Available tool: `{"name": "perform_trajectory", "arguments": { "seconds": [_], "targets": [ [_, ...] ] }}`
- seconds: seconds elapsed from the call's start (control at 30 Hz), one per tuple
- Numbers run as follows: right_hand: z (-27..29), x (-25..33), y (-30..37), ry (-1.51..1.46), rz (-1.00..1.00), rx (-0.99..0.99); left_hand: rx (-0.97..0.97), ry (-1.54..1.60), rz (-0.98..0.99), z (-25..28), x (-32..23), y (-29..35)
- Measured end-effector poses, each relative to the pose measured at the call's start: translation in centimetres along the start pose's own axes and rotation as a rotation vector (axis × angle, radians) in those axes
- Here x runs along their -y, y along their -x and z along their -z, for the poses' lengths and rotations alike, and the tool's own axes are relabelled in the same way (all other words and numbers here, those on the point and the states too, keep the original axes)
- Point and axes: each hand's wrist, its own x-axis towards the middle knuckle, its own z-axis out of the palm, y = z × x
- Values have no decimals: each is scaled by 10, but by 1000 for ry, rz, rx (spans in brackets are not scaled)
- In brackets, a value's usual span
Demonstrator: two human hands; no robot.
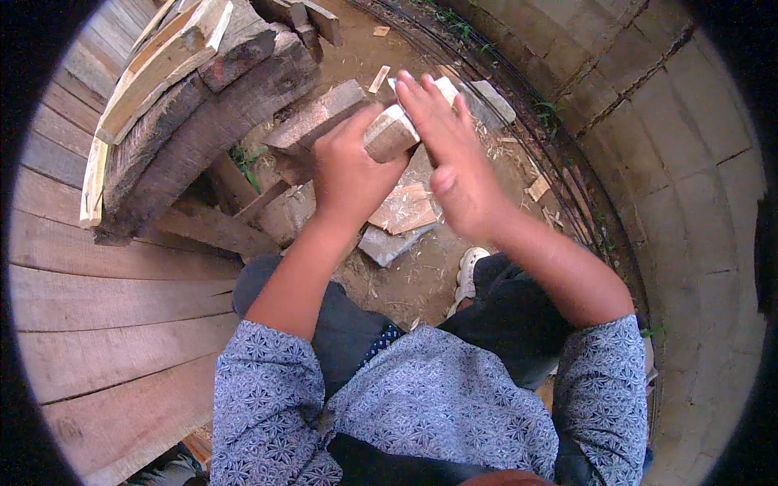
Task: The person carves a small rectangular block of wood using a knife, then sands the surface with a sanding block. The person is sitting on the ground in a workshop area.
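Observation:
My left hand [354, 166] is closed round a wooden block [391, 135], brownish-grey with pale cut edges, held up before me. My right hand [455, 158] lies along the block's right side, its fingers stretched out and its palm turned toward the wood. Whether that palm touches the block is hard to tell. A pale piece [445, 89] shows just beyond the right fingers, partly hidden by them. Below the hands, a flat wood offcut [405, 209] rests on a grey slab [395, 245] on the ground.
Thick dark timbers [186, 130] are stacked at the left, with pale boards [162, 69] on top. A plank wall [121, 296] runs along the left, a block wall [673, 162] along the right. Black cables [559, 166] follow the right wall's foot. Wood chips litter the dirt [356, 283].

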Motion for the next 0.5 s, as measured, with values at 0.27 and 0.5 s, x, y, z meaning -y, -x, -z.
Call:
{"name": "perform_trajectory", "arguments": {
  "seconds": [0.27,0.5],
  "targets": [
    [-4,-12,0,30,15,17,-17,-19,19,8,-3,-1],
    [-3,-22,10,86,-1,7,14,41,28,9,-6,0]
  ]
}}
